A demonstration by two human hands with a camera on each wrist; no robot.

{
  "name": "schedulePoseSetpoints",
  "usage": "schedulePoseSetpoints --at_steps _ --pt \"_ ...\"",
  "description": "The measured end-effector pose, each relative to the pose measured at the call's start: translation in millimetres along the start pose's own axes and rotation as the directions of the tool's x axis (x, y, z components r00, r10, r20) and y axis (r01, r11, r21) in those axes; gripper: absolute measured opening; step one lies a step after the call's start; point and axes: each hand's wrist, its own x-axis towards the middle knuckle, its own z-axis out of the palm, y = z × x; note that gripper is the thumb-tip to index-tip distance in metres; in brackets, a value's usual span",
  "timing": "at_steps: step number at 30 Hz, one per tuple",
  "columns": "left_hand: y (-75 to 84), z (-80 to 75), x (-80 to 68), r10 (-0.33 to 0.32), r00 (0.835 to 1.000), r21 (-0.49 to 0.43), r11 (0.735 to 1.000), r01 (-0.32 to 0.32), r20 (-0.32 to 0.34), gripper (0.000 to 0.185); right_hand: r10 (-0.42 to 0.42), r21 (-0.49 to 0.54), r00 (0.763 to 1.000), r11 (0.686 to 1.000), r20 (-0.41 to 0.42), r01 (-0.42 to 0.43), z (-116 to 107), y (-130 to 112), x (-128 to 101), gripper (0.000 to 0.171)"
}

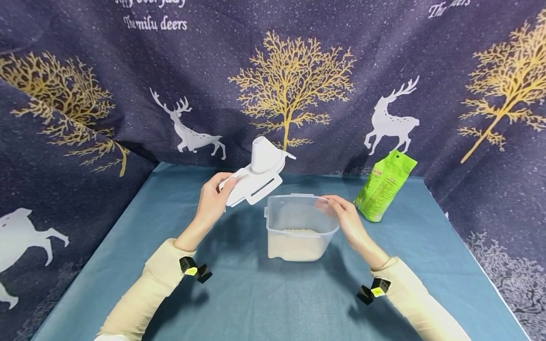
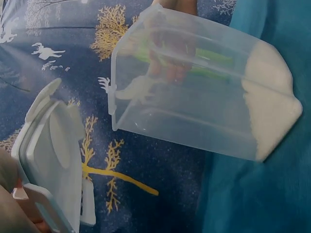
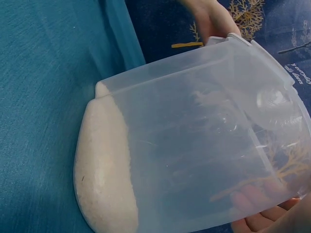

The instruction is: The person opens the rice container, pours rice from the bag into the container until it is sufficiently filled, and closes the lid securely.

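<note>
Clear container, mouth up, left of green packet, pale grains low inside | left hand: pinches spouted white lid, presumably aside to free mouth | right hand: fingers against wall, likely steadying; grip closure cannot tell

head: high, forward-down, farther | wrists: close, forward, rolled oppositely | all share: tub
</note>
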Motion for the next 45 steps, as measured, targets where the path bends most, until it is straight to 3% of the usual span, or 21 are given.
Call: schedulePoseSetpoints --at_steps 14,22,31,38,45 --pt "-7.4 -4.5 0.6 -0.114 0.993 0.134 0.984 0.118 -0.038 0.027 -0.023 0.000 1.000 1.000 0.021 0.023 1 1 0 0.043" --pt "-15.5 -5.8 1.0 -0.224 0.973 0.177 0.957 0.229 -0.049 0.032 -0.045 -0.009 0.999 0.999 0.028 0.045 0 1 -1 0.043" --pt "-31.6 -10.4 0.4 -0.288 0.957 0.220 0.933 0.285 -0.017 0.032 -0.055 -0.015 0.998 0.998 0.036 0.056 0 2 0 0.043" --pt "-42.8 -16.3 -1.5 -0.365 0.931 0.249 0.903 0.349 0.022 0.034 -0.060 -0.009 0.997 0.998 0.040 0.060 0 5 2 0.044" --pt "-52.1 -20.1 -1.4 -0.430 0.903 0.265 0.872 0.411 0.015 0.036 -0.064 -0.009 0.997 0.998 0.045 0.065 0 6 1 0.046"
